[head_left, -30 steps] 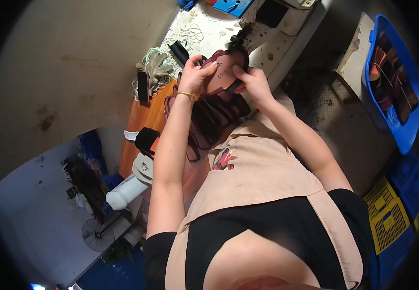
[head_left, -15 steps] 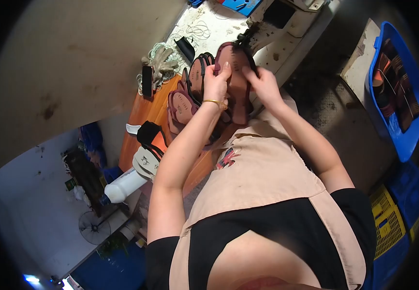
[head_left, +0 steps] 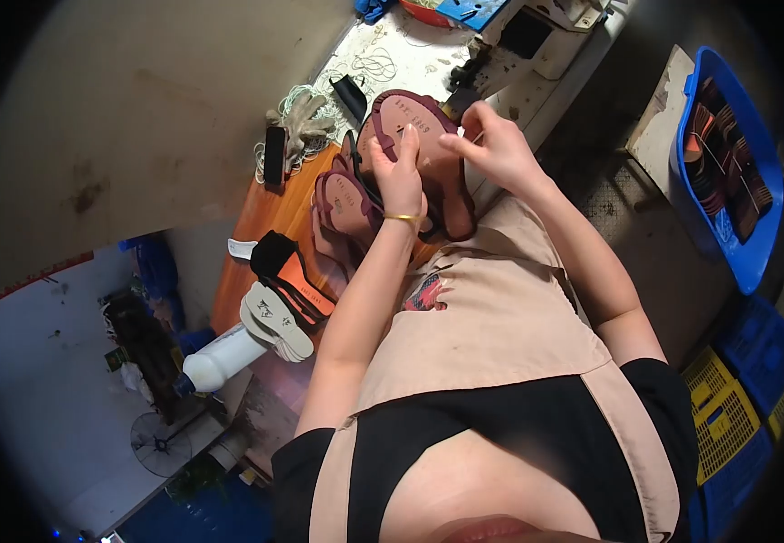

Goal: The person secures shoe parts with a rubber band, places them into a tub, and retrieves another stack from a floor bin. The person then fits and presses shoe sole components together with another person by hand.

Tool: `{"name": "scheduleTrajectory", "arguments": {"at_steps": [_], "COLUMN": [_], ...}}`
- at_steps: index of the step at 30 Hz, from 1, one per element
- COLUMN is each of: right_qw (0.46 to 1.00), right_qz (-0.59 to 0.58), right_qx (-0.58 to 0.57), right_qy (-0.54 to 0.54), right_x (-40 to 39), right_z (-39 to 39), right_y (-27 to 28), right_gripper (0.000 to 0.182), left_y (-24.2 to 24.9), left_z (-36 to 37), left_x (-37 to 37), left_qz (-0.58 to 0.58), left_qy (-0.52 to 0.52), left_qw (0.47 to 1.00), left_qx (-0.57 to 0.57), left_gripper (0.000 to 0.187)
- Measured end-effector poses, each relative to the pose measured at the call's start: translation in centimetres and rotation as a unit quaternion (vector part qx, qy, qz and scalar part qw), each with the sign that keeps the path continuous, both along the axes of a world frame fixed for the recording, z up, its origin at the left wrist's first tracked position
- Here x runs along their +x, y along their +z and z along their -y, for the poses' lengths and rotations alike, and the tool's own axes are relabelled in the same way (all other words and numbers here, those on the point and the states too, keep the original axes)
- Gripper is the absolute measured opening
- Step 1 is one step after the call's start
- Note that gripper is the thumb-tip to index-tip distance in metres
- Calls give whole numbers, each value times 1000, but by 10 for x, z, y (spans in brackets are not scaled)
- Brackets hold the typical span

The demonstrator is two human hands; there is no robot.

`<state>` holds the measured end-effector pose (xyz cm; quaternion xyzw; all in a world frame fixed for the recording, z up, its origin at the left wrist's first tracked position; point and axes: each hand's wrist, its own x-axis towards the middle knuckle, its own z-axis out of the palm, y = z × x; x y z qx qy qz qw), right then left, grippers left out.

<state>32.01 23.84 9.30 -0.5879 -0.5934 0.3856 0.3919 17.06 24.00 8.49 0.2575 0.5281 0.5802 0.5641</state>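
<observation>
My left hand (head_left: 399,176) is closed around a pinkish-brown shoe insole (head_left: 421,118) with a maroon rim and stamped dark marks; its thumb lies along the top face. At the insole's right edge is my right hand (head_left: 500,152), fingers bent and thumb pointing at the insole; I cannot tell what, if anything, is pinched there. Another brown piece (head_left: 457,204) hangs below the held insole, partly behind it. To the left, more maroon-rimmed insoles (head_left: 341,195) are bunched on the wooden board, partly covered by my left wrist.
Pale insoles (head_left: 276,321), an orange-and-black piece (head_left: 297,285) and a white bottle (head_left: 224,357) are at lower left. A phone (head_left: 274,156), a glove (head_left: 304,122) and tangled cord lie at the back left. A machine base (head_left: 559,59) stands behind; a blue bin (head_left: 754,258) of pieces sits right.
My right hand has come off the insole's face and drawn slightly up and right, fingers bent. The insole in my left hand has shifted left and tilted, now over the neighbouring pieces.
</observation>
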Motion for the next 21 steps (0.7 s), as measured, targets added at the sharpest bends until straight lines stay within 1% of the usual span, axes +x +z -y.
{"name": "scheduleTrajectory", "arguments": {"at_steps": [1, 2, 3, 4, 6, 7, 8, 9, 10, 11, 12, 13, 14, 16, 17, 18, 19, 20, 21], "right_qw": [1000, 998, 991, 991, 977, 976, 956, 929, 927, 917, 906, 905, 903, 880, 870, 868, 868, 866, 851], "right_qz": [1, 47, 93, 96, 129, 131, 181, 228, 229, 213, 196, 178, 179, 81, 183, 171, 136, 101, 63], "right_qx": [2, -6, -11, -6, 20, 22, 71, 120, 122, 140, 156, 134, 135, 168, 158, 174, 173, 172, 165], "right_qy": [2, 48, 93, 97, 167, 173, 221, 267, 271, 306, 342, 362, 366, 438, 429, 432, 444, 459, 494], "right_x": [-4, -8, -11, -14, -18, -20, -22, -26, -31, -37, -42, -46, -50, -59, -72, -78, -85, -92, -100], "right_z": [2, 3, 2, 0, -2, -3, -3, -4, -3, -2, -2, -2, -2, 4, 14, 17, 21, 24, 31], "right_y": [6, 14, 22, 28, 34, 34, 32, 31, 31, 32, 32, 33, 33, 32, 38, 36, 36, 37, 41], "right_gripper": [40, 39, 38, 38, 29, 29, 23, 18, 18, 16, 14, 10, 10, 20, 26, 29, 28, 27, 22], "left_y": [2, 4, 8, 14, 23, 25, 27, 29, 30, 26, 21, 29, 27, 21, 21, 23, 27, 31, 35], "left_z": [3, 7, 9, 10, 15, 17, 20, 23, 26, 29, 32, 38, 39, 45, 45, 46, 48, 49, 52], "left_x": [-8, -14, -18, -22, -31, -37, -41, -45, -48, -50, -51, -49, -54, -69, -73, -81, -89, -96, -104], "left_qz": [-10, -22, -28, -26, -38, -50, -49, -116, -183, -284, -381, -345, -344, -321, -373, -374, -252, -123, -62], "left_qy": [-19, -35, -17, -12, -26, -46, -39, -30, -22, 0, 23, 21, 27, 14, 49, 54, 54, 54, 53], "left_qw": [999, 996, 996, 995, 995, 991, 991, 986, 975, 948, 910, 925, 926, 940, 918, 917, 962, 990, 996], "left_qx": [39, 79, 85, 91, 89, 114, 116, 120, 123, 145, 164, 156, 155, 116, 127, 125, 87, 50, 38], "left_gripper": [50, 44, 33, 33, 26, 26, 26, 25, 25, 23, 22, 22, 22, 22, 20, 20, 21, 23, 21]}}
